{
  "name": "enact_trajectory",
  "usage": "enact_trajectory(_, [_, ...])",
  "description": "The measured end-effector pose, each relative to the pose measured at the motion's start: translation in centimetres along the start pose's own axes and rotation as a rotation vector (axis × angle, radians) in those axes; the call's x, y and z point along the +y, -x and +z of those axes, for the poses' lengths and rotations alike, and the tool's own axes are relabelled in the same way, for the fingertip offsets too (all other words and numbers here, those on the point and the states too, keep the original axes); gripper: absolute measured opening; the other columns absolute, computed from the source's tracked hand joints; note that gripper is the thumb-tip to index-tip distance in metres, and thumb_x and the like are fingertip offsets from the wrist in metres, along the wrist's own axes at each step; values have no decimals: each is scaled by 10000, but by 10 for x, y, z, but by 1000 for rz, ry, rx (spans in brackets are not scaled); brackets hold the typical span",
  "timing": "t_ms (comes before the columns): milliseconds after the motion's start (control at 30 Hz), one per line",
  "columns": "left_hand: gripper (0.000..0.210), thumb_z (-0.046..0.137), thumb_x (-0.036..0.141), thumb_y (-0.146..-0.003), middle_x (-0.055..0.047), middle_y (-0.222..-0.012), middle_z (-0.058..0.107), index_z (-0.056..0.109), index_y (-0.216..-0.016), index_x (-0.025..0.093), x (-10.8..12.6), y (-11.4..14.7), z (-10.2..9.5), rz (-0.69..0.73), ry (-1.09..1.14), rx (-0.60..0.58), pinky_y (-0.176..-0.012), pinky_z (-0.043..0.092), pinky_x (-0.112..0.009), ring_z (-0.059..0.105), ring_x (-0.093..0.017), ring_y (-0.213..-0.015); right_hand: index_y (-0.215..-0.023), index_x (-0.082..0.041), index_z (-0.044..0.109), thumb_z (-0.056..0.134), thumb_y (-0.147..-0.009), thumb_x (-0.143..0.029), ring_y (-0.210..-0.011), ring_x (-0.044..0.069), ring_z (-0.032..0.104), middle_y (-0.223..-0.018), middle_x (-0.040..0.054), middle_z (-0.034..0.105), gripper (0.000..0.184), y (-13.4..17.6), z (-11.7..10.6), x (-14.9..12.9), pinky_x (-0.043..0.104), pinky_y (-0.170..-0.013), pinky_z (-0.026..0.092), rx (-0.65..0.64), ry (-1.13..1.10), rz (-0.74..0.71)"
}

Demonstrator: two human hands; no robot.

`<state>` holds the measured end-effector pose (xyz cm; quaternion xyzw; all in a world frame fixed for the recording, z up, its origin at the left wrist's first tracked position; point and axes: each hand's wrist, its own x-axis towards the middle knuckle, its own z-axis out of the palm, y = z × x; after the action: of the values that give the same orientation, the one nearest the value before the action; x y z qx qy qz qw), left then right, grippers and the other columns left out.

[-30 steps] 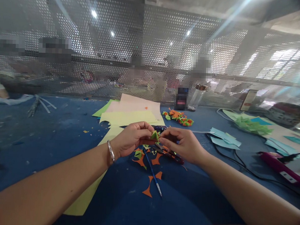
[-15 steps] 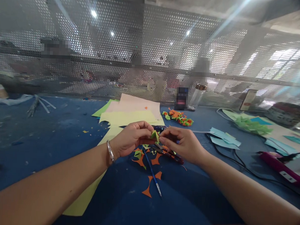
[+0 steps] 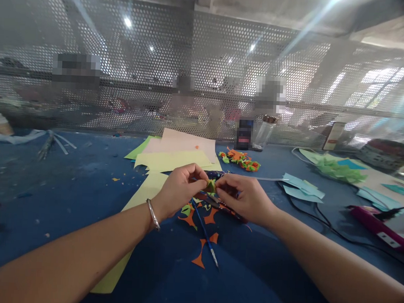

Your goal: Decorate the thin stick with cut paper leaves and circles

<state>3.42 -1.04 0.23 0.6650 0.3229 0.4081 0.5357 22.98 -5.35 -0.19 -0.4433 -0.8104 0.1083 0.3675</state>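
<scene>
Between my two hands is a small folded piece of yellow-green paper (image 3: pixel 211 186). My left hand (image 3: pixel 183 188) pinches its left side, thumb against forefinger. On the opposite side, the fingertips of my right hand (image 3: pixel 243 195) grip it too. Just beneath the hands lies a pair of scissors (image 3: pixel 216 200), partly covered by my right hand. A thin blue brush (image 3: pixel 205 234) rests below them, its silvery tip toward me. Orange paper scraps (image 3: pixel 189 219) and bits of green are scattered around it.
Behind my hands lie sheets of pale yellow paper (image 3: pixel 170 160) and pink paper (image 3: pixel 192 142). A heap of orange and green paper pieces (image 3: pixel 240 159) sits near a clear bottle (image 3: pixel 265 133). At right are light-blue papers (image 3: pixel 304 187), black cables and a magenta power strip (image 3: pixel 379 228).
My left wrist and forearm have turned and lowered a little, and the left fingers have shifted on the folded paper. My right hand stays nearly in place, still pinching it.
</scene>
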Motion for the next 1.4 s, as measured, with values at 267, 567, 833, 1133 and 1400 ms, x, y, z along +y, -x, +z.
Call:
enact_trajectory(267, [120,692,208,-788,-8,-759,610,589,-809,150,-3,1,1,11,-12,-49,-709,573,-330,649,-147,-717,-862,-176,681,582,-870,-180,-639,103,538,-740,-9,639,100,0,1,-1,217,-573,393,0,12,16])
enact_trajectory(567, [210,765,296,-760,-35,-805,656,653,-844,138,-8,-1,0,-19,25,-45,-772,564,-337,656,-139,-722,-880,-183,692,594,-875,-202,-633,101,541,-749,-15,649,100,0,4,3,216,-571,403,20,13,53])
enact_trajectory(833, [197,779,276,-742,-26,-791,654,655,-818,143,-9,0,1,-33,75,-82,-777,554,-326,649,-131,-715,-885,-177,673,584,-850,-152,-649,103,553,-754,-14,648,99,1,6,4,220,-593,410,28,-3,14])
enact_trajectory(1133, [205,771,288,-761,-11,-783,623,639,-819,143,-12,0,1,7,62,-86,-765,554,-329,630,-132,-727,-898,-177,676,586,-868,-166,-661,107,555,-775,-5,648,95,1,6,4,219,-590,410,22,-12,1])
enact_trajectory(1400, [188,788,243,-720,3,-740,613,642,-773,136,-5,2,2,-58,126,-89,-748,537,-306,604,-115,-695,-902,-184,675,579,-861,-146,-684,127,564,-794,12,662,111,0,6,2,236,-614,418,39,7,6])
